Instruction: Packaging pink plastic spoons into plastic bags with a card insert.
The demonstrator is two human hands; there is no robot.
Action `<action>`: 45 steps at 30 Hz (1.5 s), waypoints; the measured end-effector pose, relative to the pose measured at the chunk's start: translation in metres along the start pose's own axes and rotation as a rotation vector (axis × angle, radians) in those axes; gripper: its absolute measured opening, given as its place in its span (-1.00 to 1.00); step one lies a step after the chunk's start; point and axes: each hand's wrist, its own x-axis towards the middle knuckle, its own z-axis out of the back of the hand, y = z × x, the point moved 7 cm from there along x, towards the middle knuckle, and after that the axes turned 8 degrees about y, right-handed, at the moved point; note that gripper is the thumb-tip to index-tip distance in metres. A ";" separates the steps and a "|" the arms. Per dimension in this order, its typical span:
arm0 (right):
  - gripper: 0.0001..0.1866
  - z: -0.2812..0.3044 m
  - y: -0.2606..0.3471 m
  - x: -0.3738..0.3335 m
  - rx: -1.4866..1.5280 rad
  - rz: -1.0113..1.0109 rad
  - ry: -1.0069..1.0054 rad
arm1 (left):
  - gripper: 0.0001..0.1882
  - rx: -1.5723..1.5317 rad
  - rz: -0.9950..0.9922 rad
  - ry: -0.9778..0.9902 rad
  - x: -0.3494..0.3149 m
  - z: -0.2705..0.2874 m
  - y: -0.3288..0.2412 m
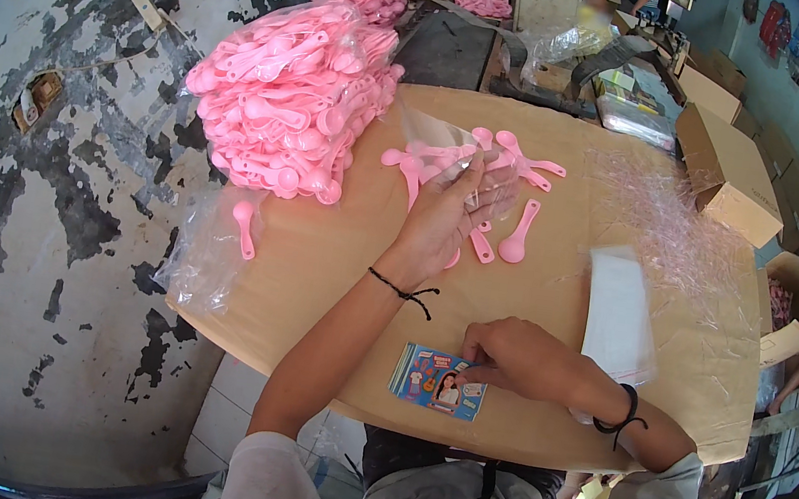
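Note:
My left hand (439, 216) reaches over the middle of the table, its fingers closed on a small clear plastic bag (500, 188). Around and beneath it lie several loose pink plastic spoons (520, 233), with round bowls and holed handles. Close to the table's front edge sits a stack of small blue printed cards (432, 387). My right hand (527, 355) is bent over the stack's right side, thumb and fingers pinched at the edge of the top card. Whether that card is lifted cannot be made out.
Large clear bags packed with pink spoons (288, 99) stand at the back left. A single spoon (244, 229) lies on plastic film at the left edge. Flat clear bags (618, 314) are stacked on the right, near plastic scraps (670, 225) and an open cardboard box (727, 177).

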 end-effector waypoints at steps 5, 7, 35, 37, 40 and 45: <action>-0.72 0.010 -0.002 -0.004 -0.020 -0.002 -0.024 | -0.55 0.061 -0.040 0.025 0.000 -0.001 0.003; -0.79 0.035 -0.004 -0.010 -0.068 -0.006 -0.147 | -0.57 0.072 -0.066 -0.003 0.002 0.001 0.002; -0.81 0.137 -0.058 -0.002 0.257 0.002 -0.541 | -0.65 0.221 -0.174 -0.167 -0.003 0.008 -0.004; -0.81 0.130 -0.061 0.001 0.287 -0.030 -0.425 | -0.68 0.303 -0.120 -0.121 -0.001 0.007 0.000; -0.81 0.128 -0.057 0.001 0.423 0.090 -0.447 | -0.76 0.426 -0.140 -0.021 -0.001 -0.004 0.009; -0.78 0.124 -0.069 0.008 0.467 0.273 -0.687 | -0.68 0.601 -0.111 0.053 -0.006 -0.026 0.008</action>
